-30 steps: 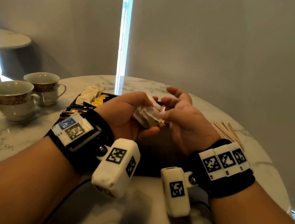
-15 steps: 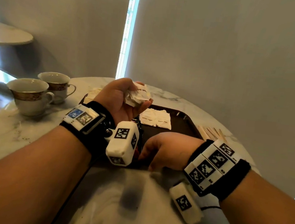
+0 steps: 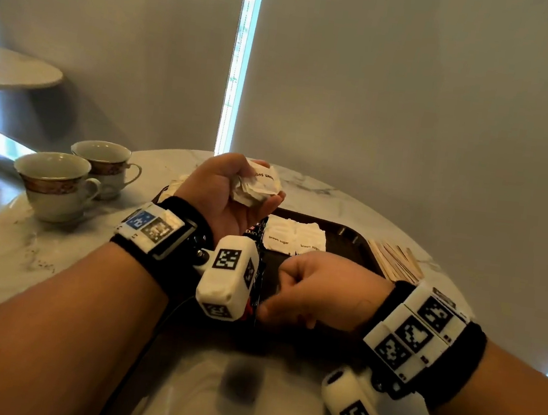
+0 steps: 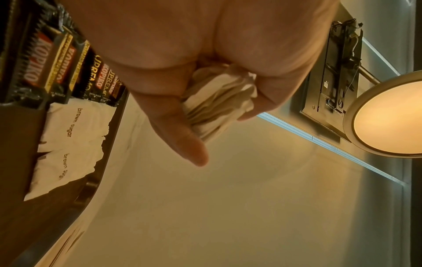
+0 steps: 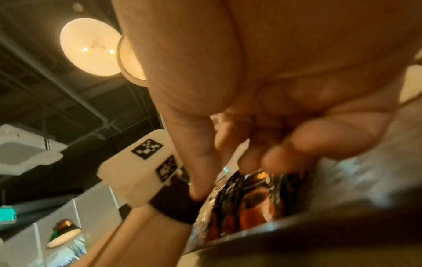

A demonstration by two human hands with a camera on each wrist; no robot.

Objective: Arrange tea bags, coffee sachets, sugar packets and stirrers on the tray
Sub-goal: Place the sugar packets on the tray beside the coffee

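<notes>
Up above the tray, the left grip curls round a wad of sugar packets. Two more packets lie flat on the tray beside the coffee sachets. Low at the tray's near edge, the right grip is curled over the sachets; whether it holds one I cannot tell. Stirrers lie on the desk.

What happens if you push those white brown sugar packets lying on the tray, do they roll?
Probably not: the brown sugar packets lie flat on the tray, so they would likely slide. They look soft, because the bunch gripped by the left hand is crumpled. Probably light, being thin paper.
</notes>
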